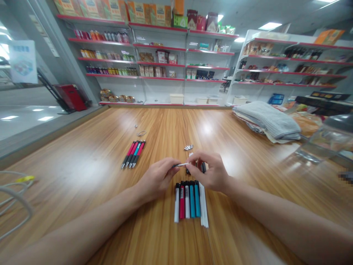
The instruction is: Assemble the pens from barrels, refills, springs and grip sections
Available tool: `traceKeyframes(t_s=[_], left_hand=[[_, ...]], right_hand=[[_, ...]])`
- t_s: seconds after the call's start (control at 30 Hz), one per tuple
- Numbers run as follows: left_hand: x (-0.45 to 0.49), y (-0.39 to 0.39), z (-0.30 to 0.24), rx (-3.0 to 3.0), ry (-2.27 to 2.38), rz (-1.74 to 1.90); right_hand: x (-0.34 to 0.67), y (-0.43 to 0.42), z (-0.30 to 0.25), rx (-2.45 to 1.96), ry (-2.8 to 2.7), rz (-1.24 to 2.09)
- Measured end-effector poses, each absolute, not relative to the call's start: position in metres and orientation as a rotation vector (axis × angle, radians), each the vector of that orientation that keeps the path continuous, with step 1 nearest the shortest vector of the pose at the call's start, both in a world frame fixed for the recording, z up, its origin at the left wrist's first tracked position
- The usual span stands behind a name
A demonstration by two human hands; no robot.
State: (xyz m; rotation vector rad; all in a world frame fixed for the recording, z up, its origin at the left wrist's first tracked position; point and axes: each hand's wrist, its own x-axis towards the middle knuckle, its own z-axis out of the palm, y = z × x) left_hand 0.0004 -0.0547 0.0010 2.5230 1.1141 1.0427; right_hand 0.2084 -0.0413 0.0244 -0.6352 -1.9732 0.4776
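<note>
Over the middle of the table, my left hand [160,175] is closed around a small dark piece at its fingertips. A thin white pen refill [182,164] runs from there to my right hand [210,170], which pinches its other end. Just below both hands lies a row of white, red and blue pen barrels [189,200] with black upper ends. Several white refills [203,206] lie along the right side of that row. Small silver pen tips [188,147] are spread beyond my right hand. Dark parts under the right fingers are partly hidden.
Several assembled pens [134,154] in red and blue lie to the left, with a wire ring [141,133] beyond them. Folded cloths [268,119] and a clear container [321,141] stand at the right. White cables [16,198] are at the left edge; stocked shelves [162,66] stand behind.
</note>
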Motion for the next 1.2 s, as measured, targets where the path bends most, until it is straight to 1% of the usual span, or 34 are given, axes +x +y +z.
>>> traceKeyframes(t_s=[0.1, 0.23, 0.33, 0.4, 0.47, 0.57, 0.7, 0.83, 1.0, 1.2], left_hand=[[-0.001, -0.052, -0.005, 2.551, 1.098, 1.034], [-0.001, -0.051, -0.005, 2.567, 1.133, 1.066], [0.002, -0.054, 0.001, 2.544, 1.265, 0.996], [0.003, -0.055, 0.004, 2.509, 1.362, 0.948], [0.002, -0.054, 0.006, 2.479, 1.434, 0.922], [0.001, -0.052, 0.005, 2.463, 1.537, 0.824], [0.001, -0.052, 0.002, 2.508, 1.635, 0.652], [0.002, -0.054, 0.002, 2.549, 1.66, 0.566], [0.0, -0.051, 0.001, 2.572, 1.686, 0.523], [0.013, -0.014, -0.001, 2.565, 1.804, 0.569]], right_hand=[[0.21, -0.038, 0.022, -0.604, -2.053, 0.315], [0.213, -0.034, 0.021, -0.663, -2.125, 0.217], [0.22, -0.023, 0.019, -0.782, -2.168, 0.292], [0.228, -0.009, 0.014, -0.94, -2.082, 0.386], [0.238, 0.009, 0.007, -1.105, -1.989, 0.377], [0.25, 0.032, -0.005, -1.252, -2.004, 0.466], [0.253, 0.04, -0.013, -1.249, -2.059, 0.539], [0.25, 0.035, -0.014, -1.197, -2.085, 0.571], [0.25, 0.034, -0.013, -1.173, -2.085, 0.581], [0.244, 0.058, -0.016, -1.305, -1.862, 0.556]])
